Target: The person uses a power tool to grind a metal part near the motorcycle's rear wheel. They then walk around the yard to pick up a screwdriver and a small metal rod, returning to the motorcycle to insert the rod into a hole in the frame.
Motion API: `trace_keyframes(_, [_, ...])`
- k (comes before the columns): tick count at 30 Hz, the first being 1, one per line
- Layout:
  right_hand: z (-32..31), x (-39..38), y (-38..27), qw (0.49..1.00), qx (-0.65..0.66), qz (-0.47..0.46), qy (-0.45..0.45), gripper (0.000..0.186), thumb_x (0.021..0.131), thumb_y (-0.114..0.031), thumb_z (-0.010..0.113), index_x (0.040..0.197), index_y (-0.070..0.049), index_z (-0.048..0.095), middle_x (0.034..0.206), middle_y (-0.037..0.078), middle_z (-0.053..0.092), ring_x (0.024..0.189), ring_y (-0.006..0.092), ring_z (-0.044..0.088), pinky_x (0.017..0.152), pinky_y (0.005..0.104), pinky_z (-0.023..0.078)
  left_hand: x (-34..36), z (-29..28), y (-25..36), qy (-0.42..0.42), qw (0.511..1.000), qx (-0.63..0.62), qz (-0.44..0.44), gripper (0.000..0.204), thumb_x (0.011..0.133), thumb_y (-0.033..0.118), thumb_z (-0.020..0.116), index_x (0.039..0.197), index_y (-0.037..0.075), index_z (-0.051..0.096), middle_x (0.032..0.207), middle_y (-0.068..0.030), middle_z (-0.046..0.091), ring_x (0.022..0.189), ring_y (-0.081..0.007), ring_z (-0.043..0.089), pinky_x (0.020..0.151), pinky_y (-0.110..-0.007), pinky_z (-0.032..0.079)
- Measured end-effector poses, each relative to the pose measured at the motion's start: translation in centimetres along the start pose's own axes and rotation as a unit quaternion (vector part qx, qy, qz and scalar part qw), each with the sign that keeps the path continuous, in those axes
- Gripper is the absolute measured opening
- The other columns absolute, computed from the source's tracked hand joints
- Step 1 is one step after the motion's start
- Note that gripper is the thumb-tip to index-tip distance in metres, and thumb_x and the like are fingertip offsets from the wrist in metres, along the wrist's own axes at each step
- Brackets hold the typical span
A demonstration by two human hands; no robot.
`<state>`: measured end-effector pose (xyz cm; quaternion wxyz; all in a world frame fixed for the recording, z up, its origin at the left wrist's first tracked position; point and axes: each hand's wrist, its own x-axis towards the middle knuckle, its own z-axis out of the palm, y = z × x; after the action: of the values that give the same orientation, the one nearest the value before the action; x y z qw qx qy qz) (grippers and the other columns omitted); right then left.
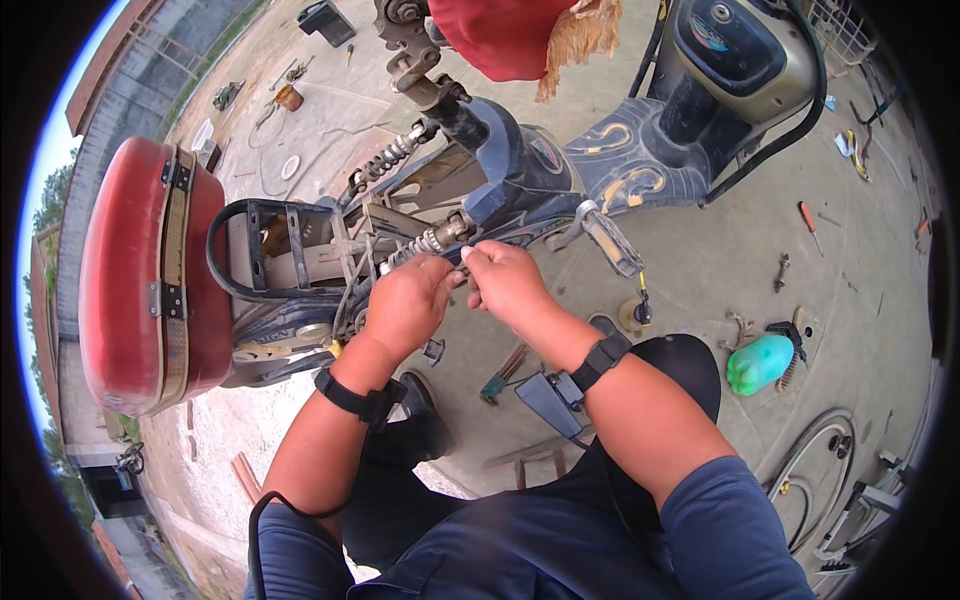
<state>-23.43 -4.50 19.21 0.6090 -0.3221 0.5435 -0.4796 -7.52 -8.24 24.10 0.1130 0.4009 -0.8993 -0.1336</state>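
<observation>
Close together in front of me, both hands work beside a scooter whose frame is bare at the rear. The fingers of my left hand (405, 303) are curled and pinched near the lower end of the near spring shock absorber (428, 241). My right hand (508, 285) meets it, thumb and fingers pressed together. Whatever lies between the fingertips is too small and covered to make out. The far shock absorber (388, 156) stands beyond, next to the grey-blue body panel (500, 150). A red rear box (115, 280) sits behind the black rack loop (222, 245).
A pedal (612, 242) juts toward me, right of my hands. On the ground lie an orange-handled screwdriver (808, 225), a green bottle (762, 363), a grey hoop (785, 470) and pliers (497, 385). A red cover with a frayed tan edge (490, 45) hangs at the top.
</observation>
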Motion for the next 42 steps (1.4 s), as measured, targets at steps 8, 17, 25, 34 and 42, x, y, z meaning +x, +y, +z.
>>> trace_keyframes(8, [-0.3, -0.2, -0.1, 0.999, 0.049, -0.004, -0.005, 0.028, 0.103, -0.028, 0.055, 0.088, -0.004, 0.062, 0.07, 0.001, 0.059, 0.056, 0.0114, 0.061, 0.051, 0.0268, 0.046, 0.3, -0.5, 0.9, 0.009, 1.0, 0.0, 0.0, 0.01, 0.092, 0.017, 0.068, 0.093, 0.006, 0.069, 0.084, -0.0136, 0.065, 0.075, -0.0378, 0.065, 0.065, -0.045, 0.051])
trace_keyframes(17, [-0.1, -0.2, -0.2, 0.999, 0.052, 0.001, 0.009, 0.027, 0.102, -0.027, 0.056, 0.088, -0.004, 0.062, 0.068, 0.002, 0.06, 0.055, 0.0115, 0.06, 0.05, 0.0263, 0.045, 0.1, 0.1, 0.5, 0.037, 0.999, 0.003, 0.004, 0.01, 0.091, 0.017, 0.069, 0.09, 0.006, 0.068, 0.082, -0.014, 0.065, 0.073, -0.0379, 0.064, 0.063, -0.045, 0.051])
trace_keyframes(25, [0.2, -0.1, 0.2, 0.999, 0.028, -0.019, 0.025, 0.029, 0.103, -0.026, 0.055, 0.084, -0.004, 0.062, 0.069, 0.002, 0.061, 0.054, 0.0106, 0.059, 0.05, 0.0265, 0.044, -0.3, 1.4, 0.2, 0.088, 0.996, 0.011, -0.005, 0.026, 0.093, 0.029, 0.067, 0.079, 0.008, 0.061, 0.075, -0.012, 0.063, 0.065, -0.0353, 0.064, 0.056, -0.046, 0.049])
trace_keyframes(34, [0.5, -0.4, -0.2, 0.998, 0.013, -0.031, 0.047, 0.029, 0.102, -0.024, 0.057, 0.082, -0.004, 0.06, 0.068, 0.002, 0.061, 0.053, 0.0097, 0.058, 0.049, 0.0266, 0.044, -0.4, 2.2, -0.2, 0.113, 0.994, -0.002, -0.004, 0.028, 0.092, 0.031, 0.067, 0.077, 0.009, 0.06, 0.073, -0.0116, 0.062, 0.064, -0.035, 0.063, 0.055, -0.045, 0.048])
trace_keyframes(42, [-0.2, 0.1, 0.9, 0.983, -0.123, -0.116, 0.065, 0.03, 0.101, -0.024, 0.058, 0.084, 0.0, 0.063, 0.072, 0.003, 0.066, 0.054, 0.0098, 0.059, 0.053, 0.028, 0.047, -1.1, 6.0, -0.4, 0.191, 0.976, -0.102, -0.014, 0.024, 0.092, 0.023, 0.068, 0.079, 0.007, 0.057, 0.07, -0.0119, 0.057, 0.064, -0.0358, 0.059, 0.055, -0.046, 0.045])
